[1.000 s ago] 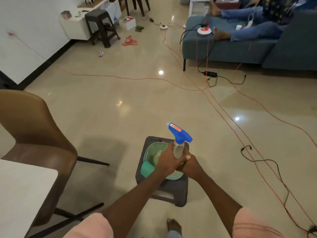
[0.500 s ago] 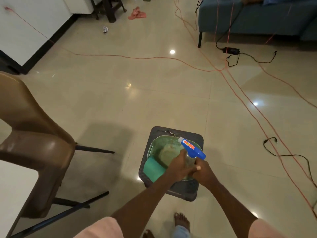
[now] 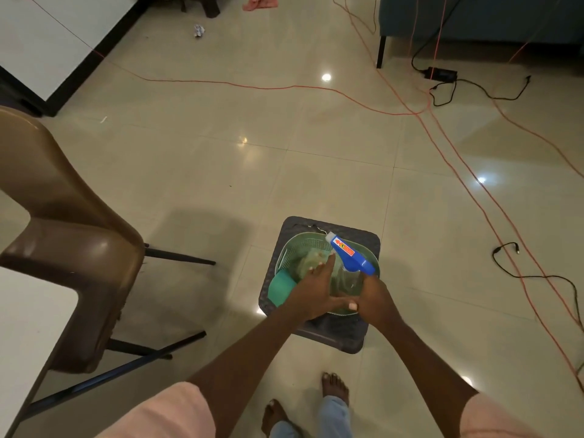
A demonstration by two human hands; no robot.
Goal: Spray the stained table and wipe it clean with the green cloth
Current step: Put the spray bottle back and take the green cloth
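A clear spray bottle point(image 3: 350, 277) with a blue trigger head leans inside a green basket point(image 3: 294, 248) that stands on a dark stool point(image 3: 335, 335). My right hand point(image 3: 374, 298) grips the bottle's lower body. My left hand point(image 3: 314, 290) lies beside the bottle over the basket, fingers stretched out and apart, holding nothing. A folded green cloth point(image 3: 280, 288) hangs over the basket's left rim, just left of my left hand. A white table corner point(image 3: 28, 327) shows at the lower left; no stain is visible on this part.
A brown chair point(image 3: 60, 235) stands between the table and the stool. Orange and black cables point(image 3: 448, 147) run across the tiled floor to the right. A sofa leg point(image 3: 380, 52) is at the far right. My bare feet point(image 3: 335, 387) are just behind the stool.
The bottle has come down from above the stool into the basket and now tilts left. My left hand has let go of it and spread its fingers. The view has tipped downward.
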